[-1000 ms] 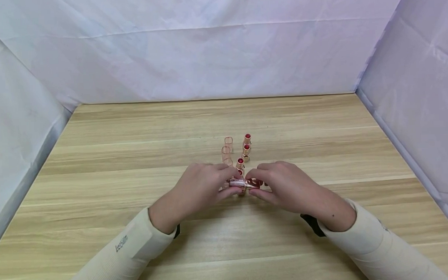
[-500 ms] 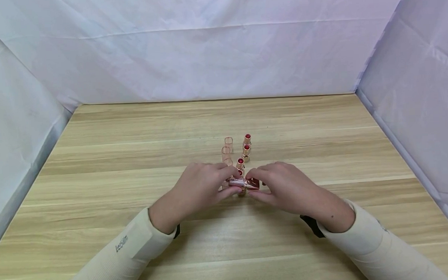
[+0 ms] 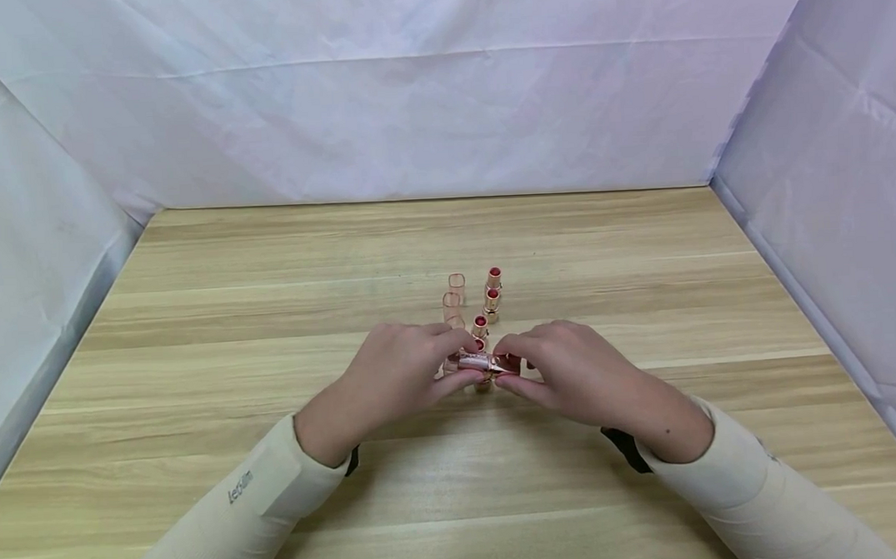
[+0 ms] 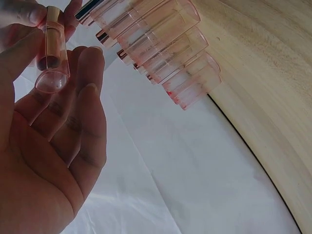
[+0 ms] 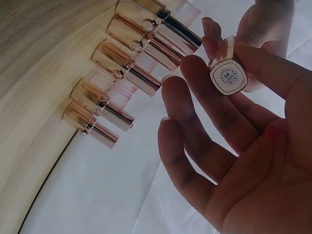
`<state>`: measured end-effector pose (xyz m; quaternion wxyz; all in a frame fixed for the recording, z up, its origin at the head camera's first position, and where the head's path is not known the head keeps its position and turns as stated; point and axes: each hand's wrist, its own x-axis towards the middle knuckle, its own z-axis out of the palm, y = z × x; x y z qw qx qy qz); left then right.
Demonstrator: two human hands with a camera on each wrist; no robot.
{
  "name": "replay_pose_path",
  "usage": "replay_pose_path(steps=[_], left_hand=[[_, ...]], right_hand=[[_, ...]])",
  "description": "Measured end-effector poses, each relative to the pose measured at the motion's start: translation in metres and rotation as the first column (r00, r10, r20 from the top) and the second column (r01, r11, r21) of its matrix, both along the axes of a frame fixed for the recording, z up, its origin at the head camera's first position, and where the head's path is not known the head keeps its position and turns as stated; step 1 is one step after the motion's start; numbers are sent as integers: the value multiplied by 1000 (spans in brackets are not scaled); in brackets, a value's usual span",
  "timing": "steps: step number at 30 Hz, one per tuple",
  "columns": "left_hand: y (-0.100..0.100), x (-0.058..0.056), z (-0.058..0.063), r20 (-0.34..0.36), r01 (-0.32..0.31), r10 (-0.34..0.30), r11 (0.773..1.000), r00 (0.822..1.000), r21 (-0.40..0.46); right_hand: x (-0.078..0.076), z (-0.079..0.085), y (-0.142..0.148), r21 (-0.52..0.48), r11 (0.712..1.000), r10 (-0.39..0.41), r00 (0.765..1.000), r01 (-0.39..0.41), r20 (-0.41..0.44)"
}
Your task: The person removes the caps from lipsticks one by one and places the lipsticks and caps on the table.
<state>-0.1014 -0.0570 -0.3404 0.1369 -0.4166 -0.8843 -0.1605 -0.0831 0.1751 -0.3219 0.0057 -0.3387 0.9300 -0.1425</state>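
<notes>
Over the middle of the table a lipstick [image 3: 476,361] lies sideways between both hands. My left hand [image 3: 395,373] pinches its transparent pink cap [image 4: 52,80] between thumb and fingers. My right hand [image 3: 575,366] pinches the shiny rose-gold base [image 5: 225,54], whose square end bears a round label [image 5: 228,78] marked 04. In the left wrist view, the cap surrounds the inner tube. Just beyond the hands, several uncapped lipsticks [image 3: 492,298] stand upright in a row with red tips. Left of them, several clear pink caps [image 3: 452,303] stand in another row, the nearer ones partly hidden by my left hand.
The wood-grain table [image 3: 267,262] stretches out on all sides of the hands. White cloth [image 3: 426,122] hangs behind it and along both sides. The standing lipsticks and caps are close to the fingertips.
Both hands stay in nearly the same place with the lipstick between them. The right fingers have shifted slightly, and the base shows at a different angle. The standing lipsticks and caps have not moved.
</notes>
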Motion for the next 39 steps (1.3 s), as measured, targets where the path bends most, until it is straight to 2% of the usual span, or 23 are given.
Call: replay_pose_path(steps=[5, 12, 28, 39], left_hand=[[0, 0, 2, 13, -13, 13, 1000, 1000, -16], [-4, -3, 4, -29, -71, 70, 997, 997, -10], [-6, -4, 5, 18, -83, 83, 997, 996, -3], [-7, -5, 7, 16, -102, 102, 995, 995, 14]], right_hand=[[0, 1, 0, 12, 1000, -4, 1000, 5, -13], [-2, 3, 4, 44, 998, -36, 999, 37, -11], [-7, 3, 9, 2, 998, -61, 998, 61, -2], [-9, 2, 11, -8, 997, -78, 997, 78, 9]])
